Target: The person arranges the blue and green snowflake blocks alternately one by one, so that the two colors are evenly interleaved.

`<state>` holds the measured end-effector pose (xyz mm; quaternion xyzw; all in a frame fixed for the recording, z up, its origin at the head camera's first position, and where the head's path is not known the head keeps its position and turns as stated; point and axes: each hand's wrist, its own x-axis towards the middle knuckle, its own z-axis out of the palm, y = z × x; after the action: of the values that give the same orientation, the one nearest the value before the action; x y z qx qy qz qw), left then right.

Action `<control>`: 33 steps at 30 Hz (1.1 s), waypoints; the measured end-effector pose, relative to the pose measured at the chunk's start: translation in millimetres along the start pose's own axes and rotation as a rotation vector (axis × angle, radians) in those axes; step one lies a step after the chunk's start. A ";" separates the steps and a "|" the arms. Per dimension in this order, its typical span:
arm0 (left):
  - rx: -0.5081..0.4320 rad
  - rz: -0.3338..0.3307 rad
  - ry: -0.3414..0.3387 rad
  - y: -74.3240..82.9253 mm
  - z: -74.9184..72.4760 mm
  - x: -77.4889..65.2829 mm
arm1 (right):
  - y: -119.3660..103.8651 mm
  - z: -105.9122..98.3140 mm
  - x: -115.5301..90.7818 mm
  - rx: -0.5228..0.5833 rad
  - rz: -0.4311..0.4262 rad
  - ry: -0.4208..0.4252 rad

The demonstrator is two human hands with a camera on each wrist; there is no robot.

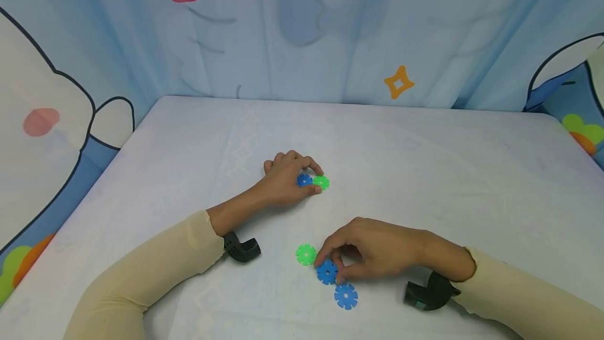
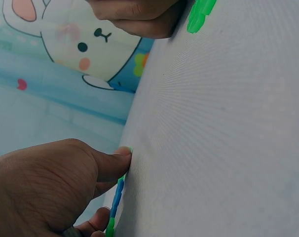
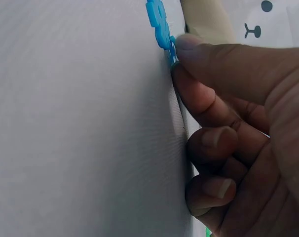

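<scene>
Notched plastic discs, like flower-shaped building pieces, lie on the white cloth. My left hand [image 1: 285, 180] pinches a green disc [image 1: 322, 182] by its edges with thumb and forefinger. Adjoining it, a blue disc [image 1: 304, 180] lies partly under that hand; the left wrist view shows more green [image 2: 110, 227] beyond the blue. Closer to me, my right hand [image 1: 377, 248] holds a blue disc [image 1: 327, 272] between thumb and forefinger, its other fingers curled. A green disc [image 1: 306, 254] sits at that disc's upper left, and another blue disc [image 1: 346, 296] at its lower right; whether they are joined I cannot tell.
The white-covered table [image 1: 448, 172] spreads around both hands. A blue printed curtain [image 1: 302, 56] hangs behind its far edge. Black wrist cameras [image 1: 241, 248] stick out under both forearms, close above the cloth.
</scene>
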<state>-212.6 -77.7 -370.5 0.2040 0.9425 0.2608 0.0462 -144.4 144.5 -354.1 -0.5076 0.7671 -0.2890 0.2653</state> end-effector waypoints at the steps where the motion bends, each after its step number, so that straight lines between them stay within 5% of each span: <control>1: 0.000 0.002 0.001 -0.2 0.1 0.2 | 0.2 -0.1 0.1 0.008 -0.001 0.001; 14: 0.003 0.004 -0.006 -1.0 0.0 1.0 | 3.1 -2.5 1.8 -0.006 -0.051 0.019; 33: -0.014 0.004 -0.017 -0.5 -1.6 1.0 | 7.9 -10.1 -0.1 0.023 -0.080 0.179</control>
<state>-214.1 -78.4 -369.4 0.2077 0.9398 0.2655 0.0553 -156.3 148.8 -352.8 -0.5070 0.7634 -0.3523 0.1898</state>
